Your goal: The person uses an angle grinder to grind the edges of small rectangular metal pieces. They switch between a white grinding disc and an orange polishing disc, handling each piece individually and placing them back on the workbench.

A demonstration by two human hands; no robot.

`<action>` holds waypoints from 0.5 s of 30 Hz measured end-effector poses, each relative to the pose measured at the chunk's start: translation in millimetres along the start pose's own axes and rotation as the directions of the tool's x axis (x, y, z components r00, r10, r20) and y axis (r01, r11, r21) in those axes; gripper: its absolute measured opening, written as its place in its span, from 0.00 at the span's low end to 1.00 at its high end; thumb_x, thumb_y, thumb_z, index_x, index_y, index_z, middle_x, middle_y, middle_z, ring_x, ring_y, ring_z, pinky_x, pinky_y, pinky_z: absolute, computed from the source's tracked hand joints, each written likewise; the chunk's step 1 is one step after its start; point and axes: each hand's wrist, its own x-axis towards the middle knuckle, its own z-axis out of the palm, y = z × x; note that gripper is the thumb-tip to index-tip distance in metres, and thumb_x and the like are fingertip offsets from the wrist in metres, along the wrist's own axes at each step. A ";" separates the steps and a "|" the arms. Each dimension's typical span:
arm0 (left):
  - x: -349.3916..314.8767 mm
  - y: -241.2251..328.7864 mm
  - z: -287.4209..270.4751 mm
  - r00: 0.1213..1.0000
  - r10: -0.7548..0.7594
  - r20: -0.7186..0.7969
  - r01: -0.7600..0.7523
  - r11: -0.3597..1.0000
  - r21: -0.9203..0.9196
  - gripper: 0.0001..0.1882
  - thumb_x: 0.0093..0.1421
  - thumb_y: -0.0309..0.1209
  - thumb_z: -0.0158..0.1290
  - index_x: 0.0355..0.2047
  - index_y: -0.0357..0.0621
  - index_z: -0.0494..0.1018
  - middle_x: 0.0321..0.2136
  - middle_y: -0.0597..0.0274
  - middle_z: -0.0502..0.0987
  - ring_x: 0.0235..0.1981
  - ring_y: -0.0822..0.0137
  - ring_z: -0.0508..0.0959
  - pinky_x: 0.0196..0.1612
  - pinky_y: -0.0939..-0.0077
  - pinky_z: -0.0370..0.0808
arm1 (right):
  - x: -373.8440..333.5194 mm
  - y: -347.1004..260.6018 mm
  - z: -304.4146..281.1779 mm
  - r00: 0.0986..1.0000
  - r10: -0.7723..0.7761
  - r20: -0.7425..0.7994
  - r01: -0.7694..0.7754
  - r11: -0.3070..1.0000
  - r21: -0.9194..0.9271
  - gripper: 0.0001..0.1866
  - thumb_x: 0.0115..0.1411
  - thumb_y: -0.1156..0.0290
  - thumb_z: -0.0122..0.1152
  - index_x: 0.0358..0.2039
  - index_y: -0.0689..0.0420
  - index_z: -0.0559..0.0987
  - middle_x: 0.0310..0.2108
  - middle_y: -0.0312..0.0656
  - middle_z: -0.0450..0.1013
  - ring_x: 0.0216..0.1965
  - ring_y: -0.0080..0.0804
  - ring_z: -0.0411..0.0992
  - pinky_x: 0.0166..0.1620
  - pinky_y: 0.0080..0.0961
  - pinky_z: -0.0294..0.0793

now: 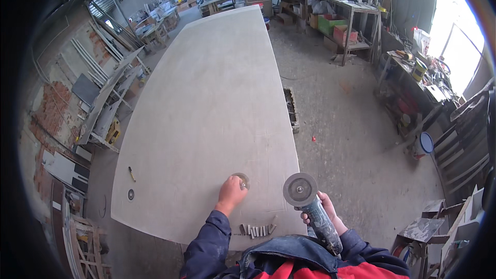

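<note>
My right hand (324,212) is wrapped round the body of a dusty angle grinder (321,223), held over the right edge of a large pale board (206,98). A round grey disc (294,180) is fitted on the grinder's head and faces up. My left hand (231,196) is closed on a small round disc (246,177) at or just above the board; its fingers cover part of it, and I cannot tell whether the disc touches the surface. Nearest me, several small grey blocks (258,230) lie in a row. A dark disc (131,195) and a marker pen (132,174) lie near the left edge.
A cluttered workbench (356,6) stands at the back right, with another bench (413,75) nearer. A white bucket (423,144) sits on the right floor. Wooden racks (111,101) line the left wall. A dark tray-like object (292,109) shows beside the board's right edge.
</note>
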 end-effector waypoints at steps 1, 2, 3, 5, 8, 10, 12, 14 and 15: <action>0.0 14.4 -6.6 1.000 0.008 -0.015 -0.009 0.996 -0.087 0.12 0.54 0.32 0.62 0.37 0.41 0.77 0.39 0.51 0.81 0.42 0.47 0.81 0.46 0.53 0.80 | -1.1 -2.4 -3.7 1.000 -0.001 0.007 0.001 1.000 -0.030 0.39 0.71 0.40 0.47 0.68 0.59 0.70 0.56 0.62 0.75 0.37 0.52 0.82 0.38 0.44 0.86; -1.8 31.8 -16.6 0.999 0.013 -0.029 -0.018 0.985 -0.170 0.12 0.54 0.31 0.63 0.38 0.41 0.78 0.38 0.52 0.81 0.41 0.48 0.81 0.45 0.54 0.80 | -0.7 -5.7 -10.4 1.000 0.000 0.015 0.001 0.998 -0.059 0.40 0.71 0.39 0.47 0.69 0.59 0.69 0.57 0.62 0.74 0.37 0.52 0.81 0.39 0.44 0.86; -6.3 60.6 -31.1 0.998 0.055 -0.009 -0.056 0.967 -0.249 0.13 0.54 0.31 0.63 0.38 0.41 0.78 0.38 0.52 0.81 0.41 0.49 0.81 0.45 0.56 0.80 | -2.7 -6.1 -16.0 1.000 -0.002 0.017 0.004 0.997 -0.082 0.41 0.71 0.38 0.46 0.70 0.59 0.68 0.57 0.62 0.73 0.38 0.52 0.81 0.39 0.45 0.85; -20.5 130.5 -68.0 0.991 0.130 0.032 -0.106 0.908 -0.406 0.14 0.53 0.29 0.65 0.40 0.41 0.78 0.37 0.53 0.80 0.40 0.51 0.81 0.43 0.59 0.79 | -5.2 -5.3 -10.7 1.000 -0.001 0.003 0.001 0.998 -0.066 0.39 0.71 0.39 0.47 0.68 0.60 0.70 0.55 0.62 0.76 0.37 0.53 0.82 0.39 0.46 0.86; -37.0 188.6 -85.6 0.915 0.390 -0.106 -0.397 0.819 -0.415 0.13 0.54 0.26 0.66 0.40 0.43 0.79 0.34 0.60 0.78 0.29 0.65 0.76 0.33 0.71 0.76 | -5.7 -3.6 -1.6 0.999 0.036 -0.041 -0.038 0.998 -0.056 0.37 0.72 0.41 0.47 0.65 0.62 0.73 0.51 0.61 0.78 0.35 0.55 0.82 0.38 0.47 0.87; -34.6 199.3 -86.1 0.882 0.443 -0.161 -0.470 0.803 -0.367 0.13 0.54 0.26 0.66 0.40 0.43 0.78 0.35 0.59 0.78 0.29 0.65 0.76 0.33 0.70 0.76 | -7.0 -5.7 4.3 0.996 0.042 -0.079 -0.050 0.993 -0.105 0.37 0.72 0.41 0.46 0.63 0.63 0.74 0.50 0.60 0.79 0.34 0.56 0.82 0.37 0.48 0.87; -37.4 200.3 -86.6 0.881 0.449 -0.149 -0.472 0.815 -0.337 0.14 0.54 0.26 0.66 0.41 0.43 0.79 0.37 0.59 0.78 0.29 0.64 0.76 0.33 0.70 0.77 | -10.8 -2.0 16.5 0.994 0.029 -0.105 -0.043 0.991 -0.130 0.35 0.73 0.43 0.46 0.62 0.63 0.75 0.47 0.59 0.80 0.33 0.54 0.83 0.37 0.47 0.87; -41.5 200.5 -88.7 0.877 0.453 -0.161 -0.479 0.802 -0.356 0.14 0.54 0.26 0.66 0.42 0.43 0.79 0.37 0.58 0.79 0.29 0.64 0.76 0.34 0.70 0.77 | -13.2 1.1 27.6 0.994 0.021 -0.106 -0.038 0.987 -0.155 0.34 0.73 0.44 0.46 0.61 0.63 0.75 0.46 0.57 0.81 0.33 0.53 0.83 0.36 0.46 0.87; -43.5 202.5 -88.4 0.876 0.458 -0.149 -0.480 0.805 -0.349 0.14 0.54 0.26 0.66 0.42 0.42 0.79 0.37 0.58 0.79 0.29 0.64 0.76 0.34 0.70 0.77 | -15.6 4.7 32.0 0.996 -0.014 -0.089 -0.001 0.986 -0.168 0.33 0.73 0.45 0.46 0.62 0.62 0.75 0.47 0.57 0.81 0.33 0.51 0.83 0.34 0.44 0.87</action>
